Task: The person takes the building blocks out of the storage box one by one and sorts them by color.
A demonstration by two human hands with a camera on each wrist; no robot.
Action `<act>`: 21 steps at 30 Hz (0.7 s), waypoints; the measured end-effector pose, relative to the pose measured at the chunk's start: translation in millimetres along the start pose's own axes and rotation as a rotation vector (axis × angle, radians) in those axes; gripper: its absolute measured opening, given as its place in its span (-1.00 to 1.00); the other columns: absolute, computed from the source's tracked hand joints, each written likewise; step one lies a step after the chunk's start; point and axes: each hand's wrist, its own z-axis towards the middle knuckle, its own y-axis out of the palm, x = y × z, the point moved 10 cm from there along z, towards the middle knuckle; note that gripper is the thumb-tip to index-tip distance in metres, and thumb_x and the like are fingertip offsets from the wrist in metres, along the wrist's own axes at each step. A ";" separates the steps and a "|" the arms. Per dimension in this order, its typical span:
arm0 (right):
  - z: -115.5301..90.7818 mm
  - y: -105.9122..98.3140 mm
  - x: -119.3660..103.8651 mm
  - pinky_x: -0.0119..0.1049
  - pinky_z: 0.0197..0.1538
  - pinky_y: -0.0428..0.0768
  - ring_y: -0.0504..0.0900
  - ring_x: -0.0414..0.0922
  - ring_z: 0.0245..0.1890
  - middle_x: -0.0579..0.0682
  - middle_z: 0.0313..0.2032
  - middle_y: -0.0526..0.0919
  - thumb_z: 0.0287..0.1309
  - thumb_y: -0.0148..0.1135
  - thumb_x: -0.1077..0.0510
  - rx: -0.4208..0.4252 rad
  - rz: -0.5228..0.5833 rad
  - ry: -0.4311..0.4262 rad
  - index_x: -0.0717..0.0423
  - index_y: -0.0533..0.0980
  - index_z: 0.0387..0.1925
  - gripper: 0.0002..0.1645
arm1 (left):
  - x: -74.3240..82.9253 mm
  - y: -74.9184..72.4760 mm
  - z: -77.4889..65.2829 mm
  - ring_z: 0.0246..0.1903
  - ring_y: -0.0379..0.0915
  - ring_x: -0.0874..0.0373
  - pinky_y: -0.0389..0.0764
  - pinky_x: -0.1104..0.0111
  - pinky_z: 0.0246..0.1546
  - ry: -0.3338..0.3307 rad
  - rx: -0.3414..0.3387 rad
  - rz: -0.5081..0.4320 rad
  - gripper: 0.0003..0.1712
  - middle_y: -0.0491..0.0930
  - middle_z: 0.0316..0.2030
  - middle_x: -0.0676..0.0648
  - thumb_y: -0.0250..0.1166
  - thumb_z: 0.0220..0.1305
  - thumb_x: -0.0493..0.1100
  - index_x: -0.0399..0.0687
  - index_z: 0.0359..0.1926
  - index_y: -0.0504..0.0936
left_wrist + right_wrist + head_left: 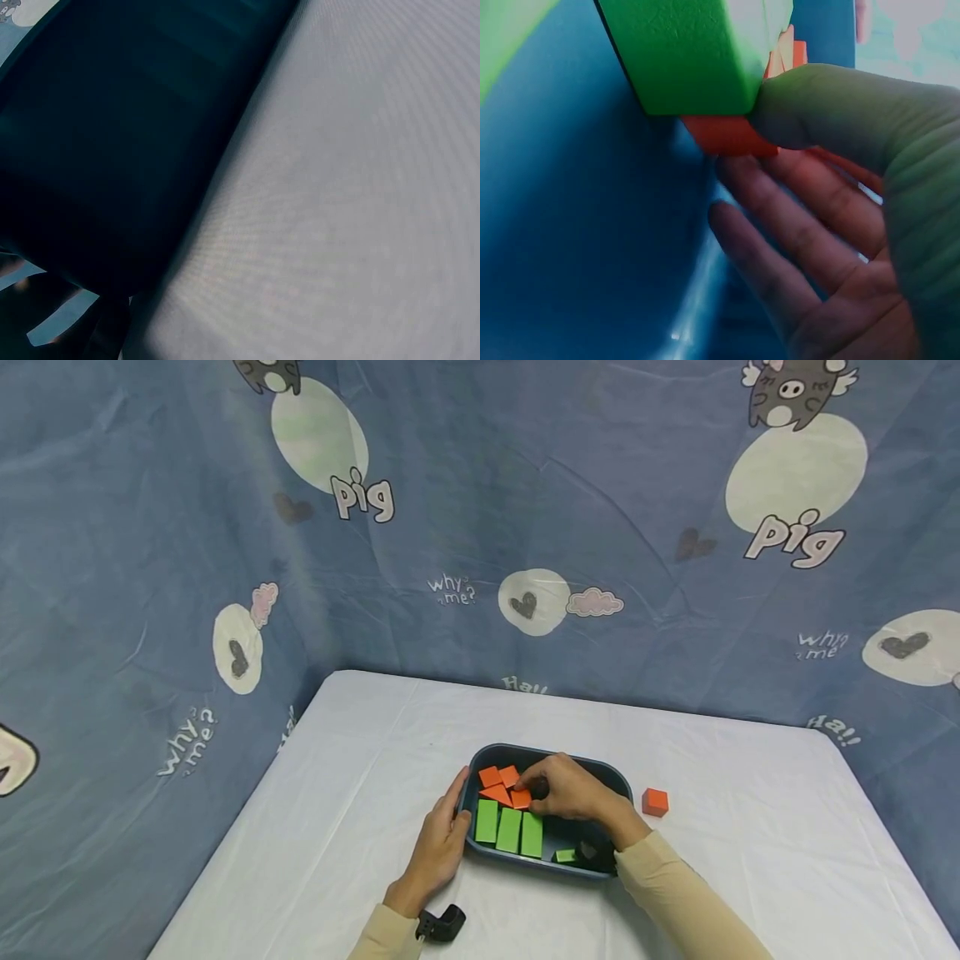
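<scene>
A dark blue tray [558, 760] sits on the white-covered table. My left hand [437, 845] holds its left end, thumb at the rim and fingers along the outer wall. Inside the tray, my right hand [572, 789] pinches an orange block [735, 135] between thumb and fingers. Other orange blocks, among them a triangular block [496, 792], lie beside it in the back left part. Green blocks [508, 831] stand in a row in front, one close above my right thumb in the right wrist view. The tray's dark outer wall [135, 135] fills much of the left wrist view.
An orange cube [655, 802] lies on the table just right of the tray. Another green block [565, 856] is at the tray's front right, partly hidden by the right wrist's dark device [596, 855]. A blue patterned cloth [420, 635] hangs behind the table.
</scene>
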 end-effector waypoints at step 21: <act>-1.2 2.5 9.1 -0.19 -0.02 0.66 0.62 -0.18 -0.18 -0.05 -0.11 0.73 -0.07 0.57 0.33 -0.031 -0.043 0.034 0.16 0.71 -0.05 -0.55 | -1.2 -0.4 0.3 0.34 0.33 -0.07 0.30 -0.10 0.33 -0.006 0.013 0.011 -0.22 0.31 0.46 -0.18 0.02 0.41 -0.41 -0.02 0.61 0.13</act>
